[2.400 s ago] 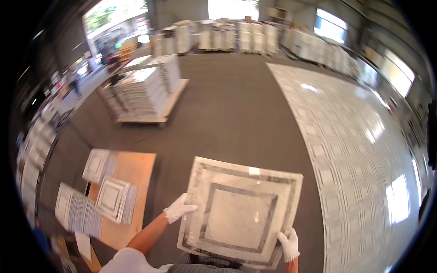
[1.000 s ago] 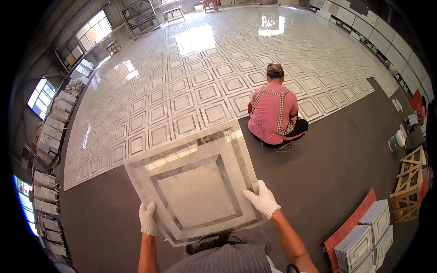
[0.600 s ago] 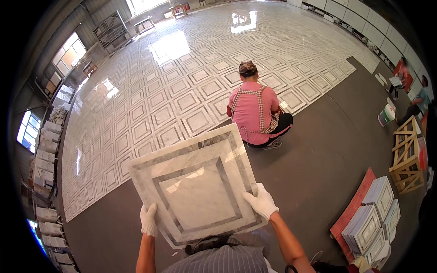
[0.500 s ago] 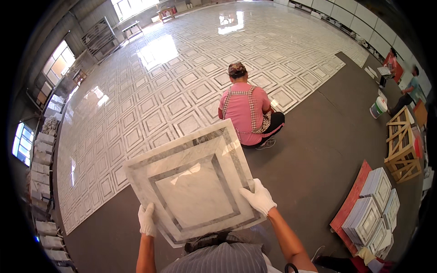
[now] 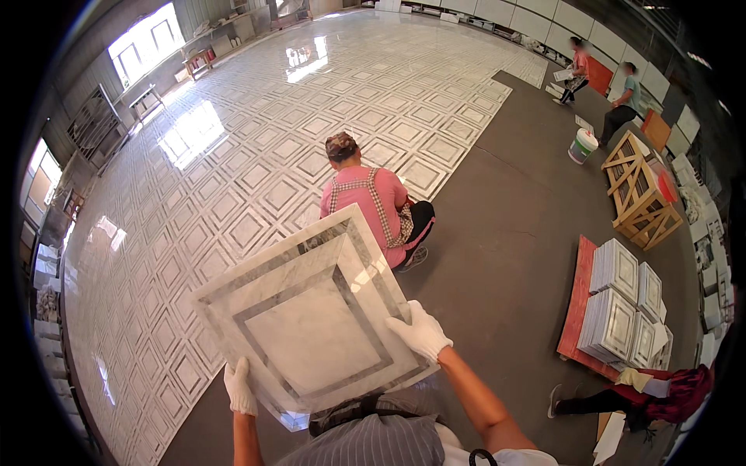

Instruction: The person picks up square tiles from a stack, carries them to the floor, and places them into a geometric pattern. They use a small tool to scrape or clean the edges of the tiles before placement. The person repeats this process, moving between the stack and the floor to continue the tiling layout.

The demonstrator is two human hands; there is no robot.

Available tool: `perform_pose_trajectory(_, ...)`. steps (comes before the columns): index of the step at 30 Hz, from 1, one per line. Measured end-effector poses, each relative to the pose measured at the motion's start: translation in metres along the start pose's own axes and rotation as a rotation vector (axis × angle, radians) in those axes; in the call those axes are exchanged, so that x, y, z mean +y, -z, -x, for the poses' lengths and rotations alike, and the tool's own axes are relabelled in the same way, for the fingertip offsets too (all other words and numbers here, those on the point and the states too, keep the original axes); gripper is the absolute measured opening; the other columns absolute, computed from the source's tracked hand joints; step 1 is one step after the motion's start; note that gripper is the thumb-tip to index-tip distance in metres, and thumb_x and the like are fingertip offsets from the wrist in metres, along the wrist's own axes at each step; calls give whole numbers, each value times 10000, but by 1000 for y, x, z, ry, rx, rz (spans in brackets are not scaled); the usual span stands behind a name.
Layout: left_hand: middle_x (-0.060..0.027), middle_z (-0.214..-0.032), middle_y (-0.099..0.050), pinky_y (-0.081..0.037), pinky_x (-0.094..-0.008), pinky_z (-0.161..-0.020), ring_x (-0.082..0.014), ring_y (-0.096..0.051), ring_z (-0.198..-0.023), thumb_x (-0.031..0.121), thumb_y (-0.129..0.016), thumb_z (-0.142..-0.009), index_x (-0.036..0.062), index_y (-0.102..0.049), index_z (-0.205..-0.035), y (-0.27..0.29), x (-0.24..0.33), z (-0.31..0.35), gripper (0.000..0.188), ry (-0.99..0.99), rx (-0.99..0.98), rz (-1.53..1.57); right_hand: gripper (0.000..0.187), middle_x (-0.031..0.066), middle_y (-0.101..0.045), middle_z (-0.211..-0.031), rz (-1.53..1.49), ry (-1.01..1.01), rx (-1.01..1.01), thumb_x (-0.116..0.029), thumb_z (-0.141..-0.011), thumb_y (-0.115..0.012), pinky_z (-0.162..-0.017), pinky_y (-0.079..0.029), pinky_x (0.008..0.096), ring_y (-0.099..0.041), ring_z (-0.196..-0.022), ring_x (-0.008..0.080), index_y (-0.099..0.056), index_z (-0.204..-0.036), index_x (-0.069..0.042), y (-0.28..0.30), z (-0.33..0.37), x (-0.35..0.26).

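A large square marble tile (image 5: 311, 334), white with grey inlaid bands, is held tilted in front of my body. My left hand (image 5: 241, 387), in a white glove, grips its lower left edge, the fingers partly hidden behind it. On the right edge my gloved right hand (image 5: 420, 332) has its thumb on the face and its other fingers beyond the edge. Just past the tile's top edge, a person in a pink shirt and checked apron (image 5: 359, 190) crouches with their back to me, at the border of the laid patterned tile floor (image 5: 272, 186).
Bare dark floor (image 5: 497, 241) stretches to the right. A red pallet (image 5: 576, 299) carries stacked tiles (image 5: 610, 322), with a bending person (image 5: 660, 392) beside it. Farther off are a wooden crate (image 5: 637, 190), a white bucket (image 5: 583, 145) and two people (image 5: 624, 101).
My view has turned to the right, so the crouching person and floor appear farther left. More of the person by the pallet shows. Both hands keep hold of the tile.
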State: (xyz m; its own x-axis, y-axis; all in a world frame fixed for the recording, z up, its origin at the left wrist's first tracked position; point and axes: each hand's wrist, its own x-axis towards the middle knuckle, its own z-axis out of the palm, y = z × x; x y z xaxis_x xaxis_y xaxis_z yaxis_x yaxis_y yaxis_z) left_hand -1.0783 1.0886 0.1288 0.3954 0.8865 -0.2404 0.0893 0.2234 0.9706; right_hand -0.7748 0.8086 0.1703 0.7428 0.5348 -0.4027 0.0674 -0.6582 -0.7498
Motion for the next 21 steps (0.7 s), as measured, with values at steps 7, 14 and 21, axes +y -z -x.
perform_pose_trajectory(7,-54,-1166,-640,-474,-315,-890,-156,-601,-1007,204,-621,-927,-9,-547,-1301,5,-8,-22,437,25,2,37,634,275,-634,-1162,25,-8,-12,-548,-859,-613,-926,-467,467,-601,-1108,438,-499,-1232,-48,2,-20,-23)
perform_pose_trajectory(14,-79,-1207,-622,-469,-322,-918,-183,-595,-1043,209,-618,-938,-28,-520,-1328,8,-13,-27,467,-6,97,30,630,309,-620,-1165,121,101,-93,-534,-873,-589,-923,-480,471,-611,-1082,454,-477,-1209,-12,10,-55,-46)
perform_pose_trajectory(21,-75,-1211,-615,-483,-328,-907,-180,-596,-1042,206,-616,-945,-31,-503,-1333,11,-21,-36,468,-22,120,60,653,313,-615,-1181,134,117,-144,-539,-872,-577,-940,-477,475,-609,-1093,457,-470,-1223,2,17,-79,-55)
